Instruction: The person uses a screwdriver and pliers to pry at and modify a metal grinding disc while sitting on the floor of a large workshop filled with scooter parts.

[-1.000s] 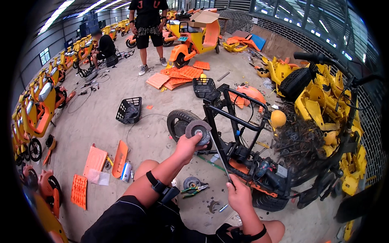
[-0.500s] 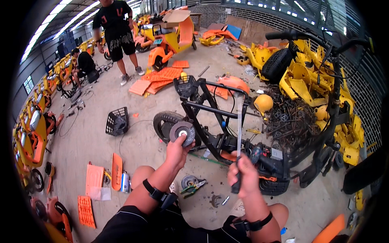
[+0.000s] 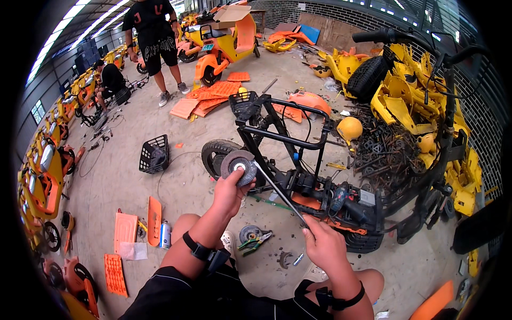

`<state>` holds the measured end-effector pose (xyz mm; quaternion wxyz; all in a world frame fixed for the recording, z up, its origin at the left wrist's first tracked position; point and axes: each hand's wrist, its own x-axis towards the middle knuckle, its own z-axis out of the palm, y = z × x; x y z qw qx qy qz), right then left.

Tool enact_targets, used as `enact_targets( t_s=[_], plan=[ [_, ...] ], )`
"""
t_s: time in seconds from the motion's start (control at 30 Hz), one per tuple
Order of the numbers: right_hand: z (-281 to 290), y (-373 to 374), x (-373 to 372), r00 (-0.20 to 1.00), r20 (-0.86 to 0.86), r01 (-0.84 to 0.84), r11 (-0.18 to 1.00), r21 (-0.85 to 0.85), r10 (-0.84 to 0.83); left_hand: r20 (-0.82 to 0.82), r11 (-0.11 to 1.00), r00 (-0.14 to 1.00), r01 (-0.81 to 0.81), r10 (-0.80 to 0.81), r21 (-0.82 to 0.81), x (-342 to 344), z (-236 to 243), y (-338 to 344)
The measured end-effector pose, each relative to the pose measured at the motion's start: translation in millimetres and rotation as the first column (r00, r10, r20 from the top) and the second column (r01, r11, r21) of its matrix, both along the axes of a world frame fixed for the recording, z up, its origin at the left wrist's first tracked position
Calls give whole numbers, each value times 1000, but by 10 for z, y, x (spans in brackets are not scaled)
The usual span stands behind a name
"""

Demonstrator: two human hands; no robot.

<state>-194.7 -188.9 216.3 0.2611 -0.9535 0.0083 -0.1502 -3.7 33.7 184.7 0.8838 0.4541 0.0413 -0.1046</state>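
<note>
My left hand (image 3: 233, 188) grips a grey flap disc (image 3: 245, 173) with a pale centre hub, its thumb pressed near the hub. My right hand (image 3: 324, 242) is closed round the dark handle of a long, straight steel bar (image 3: 278, 190), which looks like a pry bar or large screwdriver. Its tip reaches the disc's right edge; whether it touches cannot be told. Just beyond my hands stands a stripped black scooter frame (image 3: 282, 136) with its rear wheel (image 3: 213, 157). A cordless drill (image 3: 340, 197) lies on its low middle part.
Between my feet lie green-handled pliers (image 3: 256, 243), a round disc (image 3: 249, 233) and a metal socket (image 3: 298, 260). Yellow panels (image 3: 397, 101) and dark metal parts (image 3: 386, 152) are heaped at right. A black basket (image 3: 154, 153) sits left. One person (image 3: 154, 48) stands at the back; another crouches.
My right hand has swung the steel bar down from upright, so its tip now points left at the disc. The left hand holds the disc in nearly the same place.
</note>
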Motion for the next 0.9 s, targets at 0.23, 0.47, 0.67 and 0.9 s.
enact_targets(
  t_s=[0.23, 0.47, 0.67, 0.9],
  plan=[
    [-43, -11, 0, 997, 71, 41, 989, -142, -31, 131, 989, 991, 17, -36, 147, -72, 44, -82],
    [-180, 55, 18, 1000, 13, 9, 997, 81, -10, 110, 994, 993, 33, -44, 102, -108, 60, -55],
    [-570, 129, 47, 995, -73, -26, 874, 485, 70, 64, 996, 997, 24, -30, 87, -43, 68, -14],
    [-440, 369, 160, 963, -228, 204, 157, 966, 147, -85, 993, 995, 43, -53, -113, -181, -38, -57]
  ],
)
